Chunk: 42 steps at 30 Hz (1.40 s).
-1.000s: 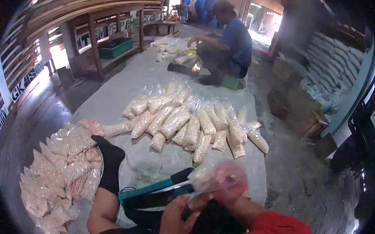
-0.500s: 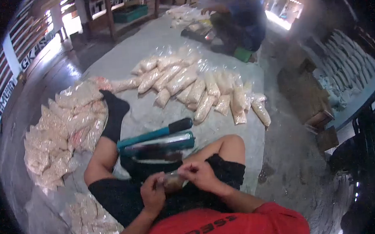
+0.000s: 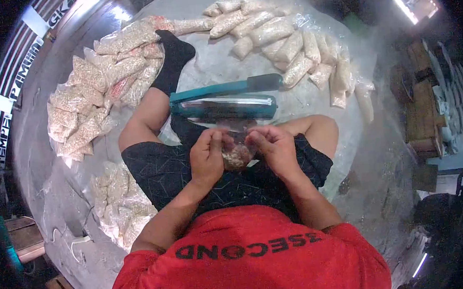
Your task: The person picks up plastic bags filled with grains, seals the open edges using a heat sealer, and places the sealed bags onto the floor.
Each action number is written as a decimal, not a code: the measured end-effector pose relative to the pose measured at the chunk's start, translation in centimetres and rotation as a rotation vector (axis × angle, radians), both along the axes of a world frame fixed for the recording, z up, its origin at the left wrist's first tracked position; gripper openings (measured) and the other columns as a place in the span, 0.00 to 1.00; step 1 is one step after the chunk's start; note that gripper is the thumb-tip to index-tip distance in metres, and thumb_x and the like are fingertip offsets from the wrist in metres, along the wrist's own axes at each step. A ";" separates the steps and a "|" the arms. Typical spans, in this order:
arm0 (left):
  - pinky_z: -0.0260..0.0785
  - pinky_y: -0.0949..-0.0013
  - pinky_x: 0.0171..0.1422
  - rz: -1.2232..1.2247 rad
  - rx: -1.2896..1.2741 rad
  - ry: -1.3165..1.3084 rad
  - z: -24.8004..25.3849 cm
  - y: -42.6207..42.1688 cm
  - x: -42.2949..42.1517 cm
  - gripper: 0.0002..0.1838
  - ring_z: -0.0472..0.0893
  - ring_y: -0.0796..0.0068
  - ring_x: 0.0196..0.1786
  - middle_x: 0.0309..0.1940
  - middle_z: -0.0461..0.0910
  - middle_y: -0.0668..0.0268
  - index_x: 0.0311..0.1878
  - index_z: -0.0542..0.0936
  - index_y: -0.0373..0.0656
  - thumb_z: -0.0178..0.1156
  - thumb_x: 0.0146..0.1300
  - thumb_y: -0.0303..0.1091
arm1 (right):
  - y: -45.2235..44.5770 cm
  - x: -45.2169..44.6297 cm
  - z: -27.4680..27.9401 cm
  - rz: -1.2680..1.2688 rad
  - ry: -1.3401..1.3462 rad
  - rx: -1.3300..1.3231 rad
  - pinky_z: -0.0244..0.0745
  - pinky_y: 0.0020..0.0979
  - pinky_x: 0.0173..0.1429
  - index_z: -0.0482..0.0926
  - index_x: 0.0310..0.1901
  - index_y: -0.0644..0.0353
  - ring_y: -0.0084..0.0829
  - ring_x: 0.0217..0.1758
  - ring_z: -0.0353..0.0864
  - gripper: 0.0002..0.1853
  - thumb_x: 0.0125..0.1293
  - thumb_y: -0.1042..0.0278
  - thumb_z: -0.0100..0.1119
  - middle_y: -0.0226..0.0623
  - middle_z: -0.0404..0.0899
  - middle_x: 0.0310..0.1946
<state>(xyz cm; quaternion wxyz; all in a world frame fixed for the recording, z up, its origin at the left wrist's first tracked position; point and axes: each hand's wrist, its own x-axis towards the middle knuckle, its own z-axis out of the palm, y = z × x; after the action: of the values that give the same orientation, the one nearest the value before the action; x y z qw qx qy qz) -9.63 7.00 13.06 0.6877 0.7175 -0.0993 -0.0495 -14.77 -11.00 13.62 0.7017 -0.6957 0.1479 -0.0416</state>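
Note:
Between my hands is a small clear plastic bag [image 3: 237, 158] with pale grains or beans at its bottom. My left hand [image 3: 208, 155] pinches the left side of its upper part. On the opposite side, the fingers of my right hand [image 3: 275, 147] are closed on the plastic. The bag's top lies close to a teal impulse sealer [image 3: 224, 109], which rests across my lap and lower legs. Its long arm [image 3: 212, 91] with a dark handle is raised apart from the base. Whether the plastic touches the sealer, I cannot tell.
Filled clear bags are heaped on the left [image 3: 83, 103], and more lie in a row ahead [image 3: 272, 33]. Another pile [image 3: 119, 196] is beside my left thigh. Cardboard boxes [image 3: 420, 112] stand at the right. A pale sheet [image 3: 210, 55] covers the floor.
The view has tilted down, and the person ahead is now mostly out of frame. My hands have moved nearer the sealer, holding the bag upright with its upper part spread between them.

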 end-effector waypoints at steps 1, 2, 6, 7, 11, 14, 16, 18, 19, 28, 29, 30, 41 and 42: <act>0.76 0.72 0.45 0.001 0.000 -0.004 0.0 -0.1 0.1 0.12 0.84 0.76 0.35 0.33 0.85 0.63 0.50 0.82 0.35 0.57 0.78 0.35 | -0.3 0.2 -0.3 -0.033 -0.006 0.014 0.78 0.24 0.42 0.87 0.44 0.62 0.17 0.36 0.83 0.08 0.68 0.68 0.70 0.29 0.88 0.34; 0.76 0.72 0.44 0.009 0.000 -0.048 0.0 -0.1 0.0 0.12 0.83 0.77 0.35 0.33 0.84 0.63 0.49 0.82 0.35 0.57 0.77 0.36 | -0.5 0.3 -0.6 -0.067 -0.009 0.028 0.78 0.24 0.42 0.87 0.44 0.62 0.17 0.36 0.82 0.07 0.68 0.69 0.70 0.30 0.87 0.34; 0.76 0.73 0.44 0.003 -0.009 0.052 1.4 -0.2 0.2 0.10 0.82 0.79 0.36 0.34 0.84 0.64 0.46 0.81 0.36 0.61 0.75 0.35 | -0.6 0.1 0.6 -0.043 -0.013 0.121 0.78 0.24 0.43 0.87 0.42 0.62 0.18 0.36 0.82 0.06 0.68 0.69 0.70 0.29 0.87 0.34; 0.76 0.73 0.44 0.003 -0.008 0.046 1.3 -0.3 0.3 0.10 0.82 0.79 0.36 0.34 0.84 0.64 0.46 0.81 0.36 0.61 0.75 0.35 | -0.5 0.0 0.2 -0.062 -0.012 0.031 0.78 0.24 0.44 0.86 0.41 0.61 0.19 0.36 0.82 0.06 0.67 0.69 0.71 0.29 0.87 0.34; 0.77 0.71 0.45 0.039 0.021 -0.058 0.3 -1.0 -0.2 0.09 0.84 0.76 0.37 0.33 0.84 0.63 0.48 0.80 0.36 0.60 0.75 0.33 | -0.7 1.0 0.1 0.021 -0.056 0.052 0.78 0.25 0.44 0.85 0.38 0.60 0.20 0.37 0.82 0.07 0.63 0.68 0.74 0.29 0.86 0.33; 0.77 0.71 0.46 0.049 -0.073 -0.006 0.6 -0.7 -0.6 0.09 0.84 0.75 0.39 0.33 0.85 0.62 0.50 0.79 0.37 0.56 0.78 0.34 | -1.3 0.2 2.8 0.054 0.026 -0.191 0.77 0.25 0.45 0.85 0.39 0.59 0.20 0.38 0.82 0.09 0.62 0.67 0.75 0.29 0.86 0.34; 0.76 0.73 0.46 0.028 -0.077 0.060 1.3 -0.3 -1.0 0.09 0.83 0.76 0.39 0.33 0.84 0.62 0.50 0.77 0.36 0.55 0.79 0.34 | -1.2 -0.6 2.6 0.067 0.113 -0.197 0.76 0.24 0.45 0.85 0.40 0.60 0.20 0.38 0.81 0.10 0.62 0.67 0.75 0.28 0.86 0.35; 0.77 0.73 0.47 0.032 -0.068 0.045 2.0 -0.6 -0.6 0.09 0.84 0.76 0.40 0.35 0.84 0.61 0.49 0.77 0.36 0.56 0.78 0.32 | -1.1 -0.4 2.0 -0.004 -0.053 -0.009 0.76 0.24 0.44 0.85 0.40 0.60 0.20 0.37 0.80 0.09 0.62 0.67 0.75 0.27 0.85 0.35; 0.77 0.73 0.47 0.035 -0.072 0.038 1.4 -0.8 -0.3 0.09 0.84 0.76 0.40 0.35 0.84 0.61 0.49 0.77 0.36 0.56 0.78 0.32 | -1.1 0.0 2.0 -0.001 -0.060 -0.012 0.76 0.24 0.44 0.85 0.40 0.60 0.20 0.37 0.80 0.09 0.62 0.67 0.75 0.27 0.85 0.35; 0.77 0.72 0.48 0.053 -0.074 0.095 0.0 -2.2 -0.3 0.10 0.84 0.77 0.41 0.37 0.84 0.65 0.50 0.78 0.36 0.57 0.78 0.34 | -2.6 0.7 0.0 0.027 0.019 -0.146 0.77 0.25 0.46 0.85 0.48 0.61 0.20 0.39 0.81 0.10 0.70 0.66 0.68 0.30 0.86 0.39; 0.77 0.72 0.48 0.031 -0.129 0.145 0.0 -2.3 -0.1 0.09 0.84 0.76 0.40 0.37 0.84 0.65 0.50 0.79 0.35 0.58 0.76 0.33 | -2.3 1.1 -0.6 -0.002 -0.045 -0.043 0.77 0.24 0.45 0.85 0.48 0.61 0.20 0.37 0.81 0.10 0.71 0.65 0.66 0.30 0.86 0.38; 0.77 0.72 0.48 0.009 -0.183 0.196 0.0 -2.4 0.1 0.09 0.84 0.76 0.39 0.37 0.84 0.64 0.50 0.79 0.35 0.60 0.75 0.32 | -2.1 1.5 -0.5 -0.030 -0.108 0.060 0.76 0.23 0.43 0.85 0.48 0.61 0.20 0.35 0.80 0.10 0.72 0.65 0.65 0.29 0.86 0.37; 0.83 0.68 0.40 0.070 -0.301 0.640 -1.3 -3.1 4.4 0.10 0.84 0.72 0.35 0.36 0.82 0.64 0.48 0.81 0.37 0.65 0.71 0.33 | -2.5 4.3 -1.3 -0.172 0.084 0.129 0.80 0.25 0.40 0.81 0.49 0.67 0.22 0.34 0.82 0.13 0.76 0.63 0.60 0.35 0.84 0.35; 0.82 0.67 0.39 0.057 -0.304 0.638 -1.6 -3.3 4.6 0.10 0.83 0.72 0.35 0.36 0.82 0.64 0.48 0.81 0.37 0.65 0.72 0.34 | -2.6 4.6 -2.5 -0.224 0.097 0.197 0.78 0.25 0.39 0.82 0.47 0.66 0.21 0.33 0.81 0.13 0.75 0.63 0.62 0.32 0.84 0.34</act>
<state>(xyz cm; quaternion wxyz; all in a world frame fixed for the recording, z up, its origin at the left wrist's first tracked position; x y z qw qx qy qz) -5.01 3.66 11.48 0.7841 0.5578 0.1343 -0.2367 -10.15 -13.56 11.13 0.7497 -0.6037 0.2614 -0.0712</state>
